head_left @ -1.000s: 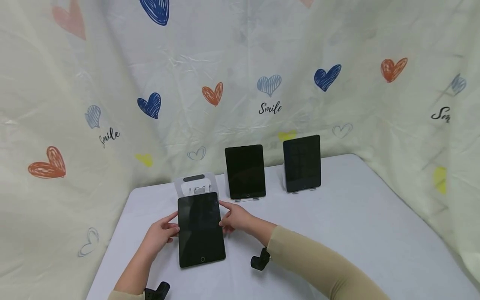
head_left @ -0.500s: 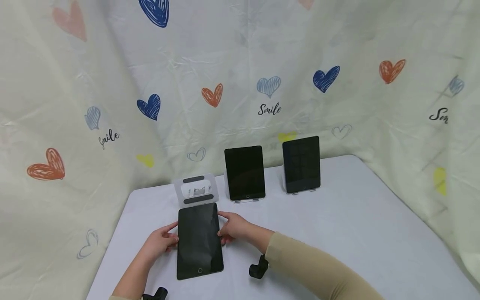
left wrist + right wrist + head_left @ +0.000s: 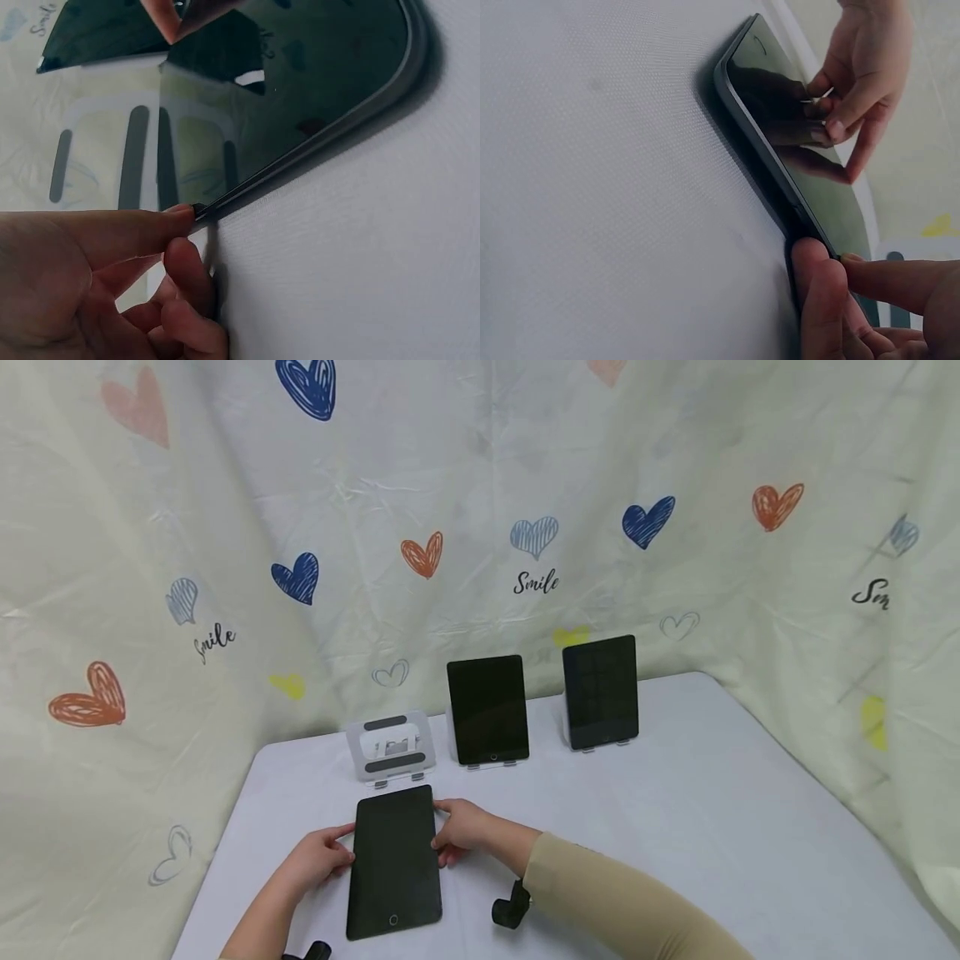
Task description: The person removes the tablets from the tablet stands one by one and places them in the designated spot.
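A black tablet (image 3: 393,864) with a round home button at its near end is between my two hands, low over the white table. My left hand (image 3: 315,862) pinches its left long edge, thumb and fingers on the rim. On the opposite edge, my right hand (image 3: 463,828) grips it the same way. In the right wrist view the tablet (image 3: 829,206) has a dark shadow along its side, and its glossy face mirrors the hand across. Just beyond the tablet's far end stands a bare grey tablet stand (image 3: 395,762) with dark pads and small front lips.
Two more black tablets lean upright on stands at the back: the middle tablet (image 3: 488,710) and the right tablet (image 3: 601,693). Behind them hangs a pale curtain (image 3: 465,610) printed with hearts. The white table (image 3: 675,827) extends to the right of my right arm.
The tablet has come toward me, away from the stand, with both hands on it. The stand's lower pad and front lips, hidden behind it before, now show. The other tablets stay put.
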Tool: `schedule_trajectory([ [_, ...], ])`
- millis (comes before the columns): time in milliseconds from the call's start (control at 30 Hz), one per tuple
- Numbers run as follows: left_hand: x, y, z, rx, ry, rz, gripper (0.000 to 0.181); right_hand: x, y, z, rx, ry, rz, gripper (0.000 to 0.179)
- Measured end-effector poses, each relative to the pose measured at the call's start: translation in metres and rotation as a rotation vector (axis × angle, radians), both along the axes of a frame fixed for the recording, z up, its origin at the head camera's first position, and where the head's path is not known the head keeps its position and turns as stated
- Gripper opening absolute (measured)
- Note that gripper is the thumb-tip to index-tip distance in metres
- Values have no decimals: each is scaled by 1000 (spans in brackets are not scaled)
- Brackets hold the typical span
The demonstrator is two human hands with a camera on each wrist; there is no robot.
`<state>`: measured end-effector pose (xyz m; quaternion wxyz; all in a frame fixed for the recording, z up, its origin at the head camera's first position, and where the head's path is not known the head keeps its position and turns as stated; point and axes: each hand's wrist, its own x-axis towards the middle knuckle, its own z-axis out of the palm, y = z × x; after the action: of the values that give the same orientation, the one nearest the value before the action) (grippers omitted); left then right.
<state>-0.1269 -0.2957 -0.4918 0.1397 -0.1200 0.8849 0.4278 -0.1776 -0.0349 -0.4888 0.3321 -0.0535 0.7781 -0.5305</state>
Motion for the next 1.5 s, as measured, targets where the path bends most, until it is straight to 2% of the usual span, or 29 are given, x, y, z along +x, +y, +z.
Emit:
schedule_trajectory([
  [133, 1, 0, -1, -38, -13, -1, 56, 0, 0, 2, 11, -5, 17, 74],
  [367, 3, 0, -5, -39, -28, -12, 57, -2, -3, 2, 93, 20, 40, 73],
  [633, 4, -1, -8, -23, -19, 0, 58, -1, -3, 6, 185, 126, 53, 69],
  [967, 2, 0, -5, -17, -11, 10, 58, -6, 1, 4, 325, 255, 92, 67],
  [1233, 1, 1, -4, -22, 3, 3, 57, -5, 6, 4, 293, 253, 97, 68],
  [1500, -1, -2, -11, -18, -20, 74, 52, -6, 16, 5, 266, 315, 102, 60],
])
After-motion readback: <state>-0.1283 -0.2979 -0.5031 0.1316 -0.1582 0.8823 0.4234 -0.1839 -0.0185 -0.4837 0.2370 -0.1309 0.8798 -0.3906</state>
